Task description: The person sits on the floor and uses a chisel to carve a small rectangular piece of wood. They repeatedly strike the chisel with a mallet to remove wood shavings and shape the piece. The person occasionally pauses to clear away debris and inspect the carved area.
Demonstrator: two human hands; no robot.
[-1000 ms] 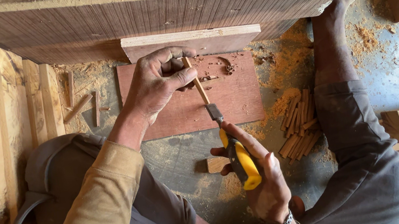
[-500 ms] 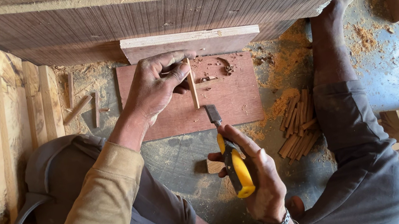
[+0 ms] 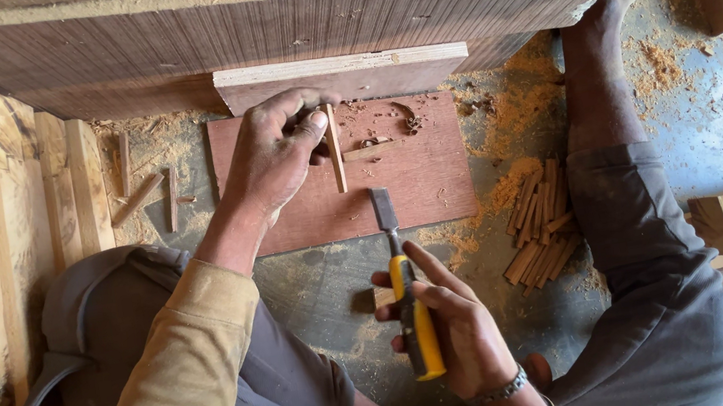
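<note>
Risk of nicked fingertips: left hand [image 3: 273, 154] pinching upright wooden peg [image 3: 334, 148] on board [image 3: 435, 182], right hand [image 3: 457, 332] clenching chisel [image 3: 405, 292] at six o'clock, blade aimed peg-ward.

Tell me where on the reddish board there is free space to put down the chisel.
The reddish board is bare on its right half, between the chisel blade and the sawdust. Its left part is crowded: the left hand holds a wooden stick upright there, with chips behind.
</note>
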